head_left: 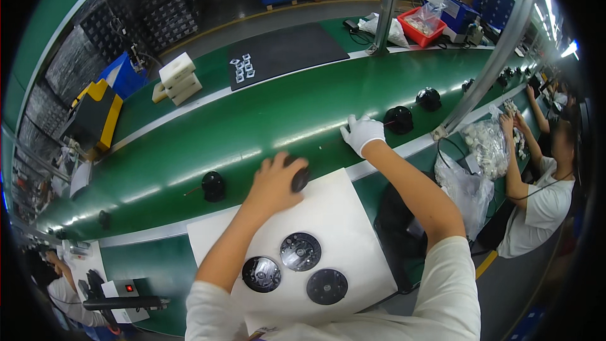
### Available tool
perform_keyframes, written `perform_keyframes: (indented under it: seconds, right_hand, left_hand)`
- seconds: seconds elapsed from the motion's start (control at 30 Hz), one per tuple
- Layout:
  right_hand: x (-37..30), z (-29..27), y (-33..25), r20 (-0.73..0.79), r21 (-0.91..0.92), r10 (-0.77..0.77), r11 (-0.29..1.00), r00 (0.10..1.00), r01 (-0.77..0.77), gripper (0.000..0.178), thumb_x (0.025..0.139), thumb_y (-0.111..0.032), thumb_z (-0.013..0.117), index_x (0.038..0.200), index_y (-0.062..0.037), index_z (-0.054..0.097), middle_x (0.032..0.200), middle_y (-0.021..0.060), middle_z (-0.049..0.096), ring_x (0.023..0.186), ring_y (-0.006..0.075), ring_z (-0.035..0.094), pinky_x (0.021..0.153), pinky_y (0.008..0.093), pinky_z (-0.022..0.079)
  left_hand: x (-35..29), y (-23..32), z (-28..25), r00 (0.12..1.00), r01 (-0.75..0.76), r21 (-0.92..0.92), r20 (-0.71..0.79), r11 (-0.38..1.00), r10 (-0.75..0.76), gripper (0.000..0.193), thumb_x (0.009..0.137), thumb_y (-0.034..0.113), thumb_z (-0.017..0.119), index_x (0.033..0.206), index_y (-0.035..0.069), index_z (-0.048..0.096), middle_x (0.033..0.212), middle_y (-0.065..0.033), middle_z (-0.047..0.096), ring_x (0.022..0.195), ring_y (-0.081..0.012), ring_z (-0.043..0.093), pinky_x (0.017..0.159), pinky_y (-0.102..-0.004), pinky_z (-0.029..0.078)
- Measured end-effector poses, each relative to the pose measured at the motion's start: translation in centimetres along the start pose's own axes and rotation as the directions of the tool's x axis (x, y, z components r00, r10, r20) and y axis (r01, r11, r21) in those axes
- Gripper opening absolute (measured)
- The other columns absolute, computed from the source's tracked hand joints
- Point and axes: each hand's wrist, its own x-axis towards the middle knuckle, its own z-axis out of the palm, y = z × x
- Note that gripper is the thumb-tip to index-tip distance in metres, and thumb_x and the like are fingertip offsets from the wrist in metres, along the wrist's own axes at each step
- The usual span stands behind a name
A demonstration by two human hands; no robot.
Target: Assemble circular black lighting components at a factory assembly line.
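Observation:
My left hand [275, 183] is bare and closed around a black rounded part [300, 178], held over the near edge of the green conveyor belt; the fingers hide some of it. In a white glove, my right hand [364, 133] is over the belt with its fingers apart and nothing visible in them. Just right of the glove sits a black domed part [399, 120] with a thin reddish wire. On the white sheet [344, 215] between my forearms lie three black discs: a shiny one [300, 251], another shiny one [261, 274] and a duller one [327, 287].
Another black dome [213, 186] stands on the belt [158, 158] to the left, and several more line its right side. Beyond are a black mat [284, 53], foam blocks [179, 79] and a red bin [421, 27]. A metal post [499, 50] rises at right, near plastic bags [464, 183] and a co-worker [543, 196].

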Motion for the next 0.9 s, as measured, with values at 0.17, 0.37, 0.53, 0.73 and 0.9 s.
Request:
perform_keyframes:
  seconds: [0.17,0.37,0.53,0.73,0.9]
  right_hand:
    - [-1.3,-0.3,1.7,-0.017,0.127,0.030,0.992,0.999,-0.028,0.043,0.099,-0.046,0.045,0.120,-0.0111,0.059,0.110,0.0217,0.065,0.096,0.0379,0.070,0.083,0.0486,0.055]
    - [-6.1,-4.6,-4.9,-0.333,0.024,-0.628,0.740,0.703,0.673,0.034,0.093,-0.013,0.049,0.124,0.0006,0.051,0.130,0.0210,0.055,0.100,0.0412,0.064,0.085,0.0472,0.058]
    - [-11.5,-9.3,-13.6,-0.320,0.837,-0.470,0.267,0.823,0.478,0.037,0.105,-0.027,0.036,0.130,-0.0042,0.051,0.117,0.0187,0.061,0.108,0.0334,0.063,0.093,0.0417,0.051]
    - [-21.8,-12.4,-20.0,0.070,0.804,-0.559,-0.458,0.826,-0.378,0.034,0.099,-0.042,0.052,0.113,-0.0155,0.067,0.081,-0.0006,0.060,0.062,0.0112,0.056,0.054,0.0284,0.047]
    - [-27.0,-6.9,-23.5,0.075,0.493,-0.667,-0.622,0.742,-0.609,0.052,0.106,-0.046,0.034,0.134,-0.0081,0.055,0.086,0.0043,0.064,0.073,0.0164,0.063,0.058,0.0263,0.052]
  left_hand:
    - [-14.3,-0.8,-1.8,0.967,0.188,0.003,-0.178,0.982,-0.185,0.065,0.062,0.013,0.079,0.124,0.018,0.062,0.136,-0.0191,0.048,0.118,-0.0446,0.048,0.097,-0.0533,0.046]
    - [-24.4,-2.3,-1.4,0.837,0.526,-0.006,-0.172,0.850,-0.519,0.064,0.063,0.012,0.081,0.123,0.018,0.062,0.135,-0.0183,0.050,0.120,-0.0435,0.048,0.099,-0.0510,0.047]
    - [-28.0,-2.1,0.1,0.850,0.472,-0.161,-0.178,0.867,-0.496,0.065,0.067,0.015,0.083,0.128,0.018,0.060,0.135,-0.0182,0.049,0.120,-0.0413,0.049,0.100,-0.0480,0.046]
    - [-35.0,-2.5,2.6,0.496,-0.233,-0.942,-0.330,0.243,-0.803,0.060,0.099,0.048,0.054,0.149,0.019,0.039,0.132,-0.0123,0.055,0.112,-0.0252,0.061,0.075,-0.0330,0.057]
    - [-36.7,-5.9,3.0,0.672,-0.693,-0.374,-0.024,-0.616,-0.740,0.058,0.094,0.058,0.049,0.135,0.018,0.059,0.146,-0.0280,0.045,0.138,-0.0454,0.037,0.102,-0.0558,0.043]
